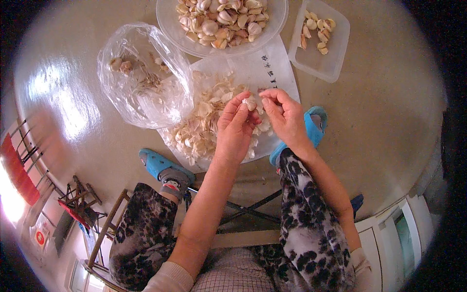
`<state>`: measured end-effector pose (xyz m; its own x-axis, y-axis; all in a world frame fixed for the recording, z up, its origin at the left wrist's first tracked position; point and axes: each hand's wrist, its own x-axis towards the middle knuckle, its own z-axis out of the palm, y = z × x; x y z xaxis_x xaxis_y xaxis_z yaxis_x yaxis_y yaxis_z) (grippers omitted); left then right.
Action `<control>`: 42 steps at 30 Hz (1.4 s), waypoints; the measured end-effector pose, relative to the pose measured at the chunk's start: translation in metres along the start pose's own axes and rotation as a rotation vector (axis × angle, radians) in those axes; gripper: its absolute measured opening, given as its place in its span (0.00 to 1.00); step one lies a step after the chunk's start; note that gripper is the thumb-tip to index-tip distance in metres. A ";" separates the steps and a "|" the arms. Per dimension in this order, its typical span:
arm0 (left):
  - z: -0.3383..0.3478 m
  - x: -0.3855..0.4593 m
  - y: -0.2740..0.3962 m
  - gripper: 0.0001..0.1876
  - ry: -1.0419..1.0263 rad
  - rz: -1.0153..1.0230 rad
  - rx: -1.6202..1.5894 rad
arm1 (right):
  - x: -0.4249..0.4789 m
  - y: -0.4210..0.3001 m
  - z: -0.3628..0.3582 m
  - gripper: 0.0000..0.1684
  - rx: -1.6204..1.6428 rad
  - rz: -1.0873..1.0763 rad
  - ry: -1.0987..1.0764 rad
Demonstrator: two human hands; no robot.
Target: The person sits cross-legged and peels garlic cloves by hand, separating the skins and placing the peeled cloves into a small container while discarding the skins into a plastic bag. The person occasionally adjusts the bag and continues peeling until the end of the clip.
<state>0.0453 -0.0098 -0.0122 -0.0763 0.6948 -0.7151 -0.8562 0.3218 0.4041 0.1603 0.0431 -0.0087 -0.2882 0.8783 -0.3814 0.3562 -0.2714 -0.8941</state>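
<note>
My left hand (pixel 236 127) holds a small garlic bulb or part of one (pixel 250 103) between thumb and fingertips. Close by on the right is my right hand (pixel 286 115), with thumb and forefinger bent towards each other. A dark scrap shows at its fingertips, but whether it is gripped is unclear. Below both hands, a heap of dry garlic skins (pixel 199 127) covers much of a white sheet (pixel 281 69) bearing writing. Beyond them stands a round clear plastic bowl (pixel 166 27) full of unpeeled garlic cloves (pixel 222 22).
A clear plastic bag (pixel 146 98) with a few garlic bulbs (pixel 120 65) lies left of the heap. On the right, a rectangular plastic container (pixel 313 67) holds several cloves (pixel 323 34). Blue slippers (pixel 160 162) flank the sheet. Folding stools (pixel 82 204) stand at lower left.
</note>
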 end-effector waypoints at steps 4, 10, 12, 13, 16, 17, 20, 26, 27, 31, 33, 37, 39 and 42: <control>-0.005 0.001 0.003 0.11 0.002 -0.017 0.020 | 0.007 -0.007 -0.001 0.11 0.020 -0.236 -0.125; 0.000 -0.001 0.010 0.11 0.022 -0.057 0.224 | 0.007 -0.004 -0.002 0.12 -0.004 -0.251 -0.176; -0.002 -0.001 0.011 0.11 0.022 -0.083 0.198 | 0.007 -0.004 -0.002 0.11 0.001 -0.267 -0.195; -0.003 0.000 0.011 0.11 0.020 -0.096 0.185 | 0.007 -0.004 -0.003 0.10 0.003 -0.275 -0.205; -0.006 0.001 0.010 0.11 0.002 -0.088 0.147 | 0.006 -0.004 -0.002 0.09 -0.106 -0.385 -0.185; -0.005 0.001 0.010 0.11 0.012 -0.106 0.083 | 0.005 -0.004 -0.001 0.09 -0.108 -0.417 -0.158; -0.008 0.005 0.006 0.11 -0.002 -0.159 -0.115 | 0.001 -0.001 0.001 0.10 -0.117 -0.485 -0.095; -0.003 0.002 0.007 0.12 0.122 -0.076 -0.027 | 0.001 -0.006 -0.001 0.12 -0.110 -0.192 -0.105; -0.004 0.003 0.006 0.12 0.125 -0.048 0.063 | 0.001 -0.007 -0.002 0.12 -0.109 -0.161 -0.122; 0.009 -0.003 0.006 0.12 0.054 0.124 0.535 | 0.004 0.001 0.006 0.13 0.008 -0.164 -0.129; 0.014 -0.006 0.005 0.11 0.070 0.193 0.644 | 0.002 0.003 0.006 0.12 -0.017 -0.168 -0.107; 0.016 -0.008 -0.003 0.11 0.088 0.383 0.841 | -0.002 0.002 0.009 0.10 -0.132 -0.157 -0.057; 0.019 -0.009 -0.004 0.10 0.092 0.447 0.909 | -0.002 0.003 0.010 0.10 -0.186 -0.158 -0.035; 0.022 -0.010 -0.006 0.11 0.104 0.436 0.881 | -0.002 0.003 0.012 0.10 -0.178 -0.161 -0.005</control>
<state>0.0625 -0.0045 0.0047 -0.3752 0.8198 -0.4326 -0.0593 0.4445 0.8938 0.1512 0.0360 -0.0132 -0.3583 0.9026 -0.2388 0.4562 -0.0540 -0.8883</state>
